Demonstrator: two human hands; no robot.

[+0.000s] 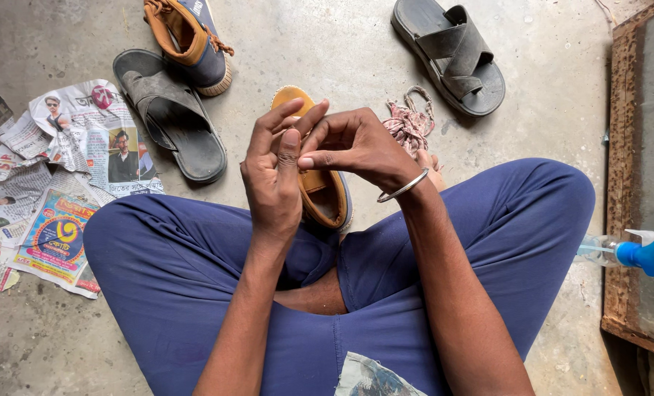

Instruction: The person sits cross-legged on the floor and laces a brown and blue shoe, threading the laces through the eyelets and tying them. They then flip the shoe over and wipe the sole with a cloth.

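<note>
I sit cross-legged on a concrete floor in blue trousers. My left hand [272,172] and my right hand [356,147] meet in front of me, fingertips touching above a tan and blue shoe [323,192] that lies between my legs. The right fingers pinch at the left hand's fingers; whether anything small is held there I cannot tell. A metal bangle [404,186] circles my right wrist. A bundle of pinkish laces [411,121] lies just beyond the right hand.
A second tan and blue shoe [191,40] lies far left, beside a dark sandal [169,114]. Another dark sandal [452,51] is far right. Newspaper sheets [56,183] cover the floor at left. A blue-capped bottle [638,253] lies by a rusty framed panel [642,169] at right.
</note>
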